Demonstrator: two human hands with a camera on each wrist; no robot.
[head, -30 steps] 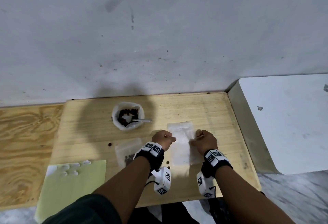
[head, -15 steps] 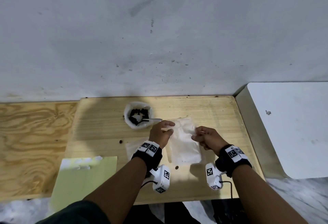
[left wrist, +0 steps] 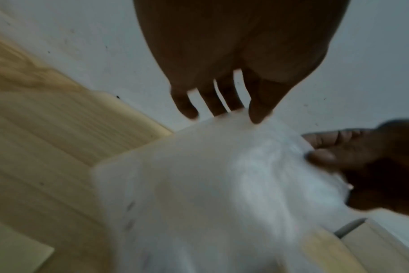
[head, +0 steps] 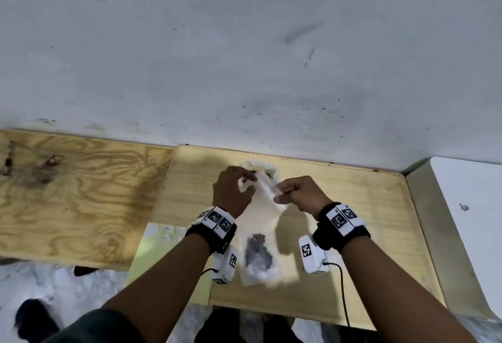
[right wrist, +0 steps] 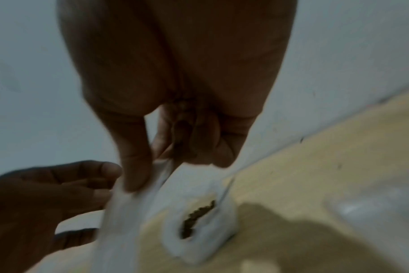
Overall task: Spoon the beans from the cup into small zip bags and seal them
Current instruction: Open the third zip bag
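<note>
An empty clear zip bag (head: 264, 207) hangs above the light wooden table (head: 353, 207), held up by its top edge. My left hand (head: 244, 179) pinches the left end of that edge, thumb in front and fingers behind (left wrist: 234, 114). My right hand (head: 279, 193) pinches the right end between thumb and forefinger (right wrist: 147, 171). Just behind the hands stands the white cup (right wrist: 199, 245) with dark beans (right wrist: 199, 214) and a spoon handle (right wrist: 227, 190) on its rim. A second zip bag with beans (head: 258, 255) lies on the table below the held one.
A pale green sheet (head: 163, 250) with small white bits lies at the table's left front. A darker plywood board (head: 68, 193) adjoins on the left, a white tabletop (head: 467, 207) on the right. A grey wall (head: 244, 57) rises straight behind the table.
The empty bag lay flat on the table with both hands at its top; both hands have lifted it by the top edge, up and toward the cup.
</note>
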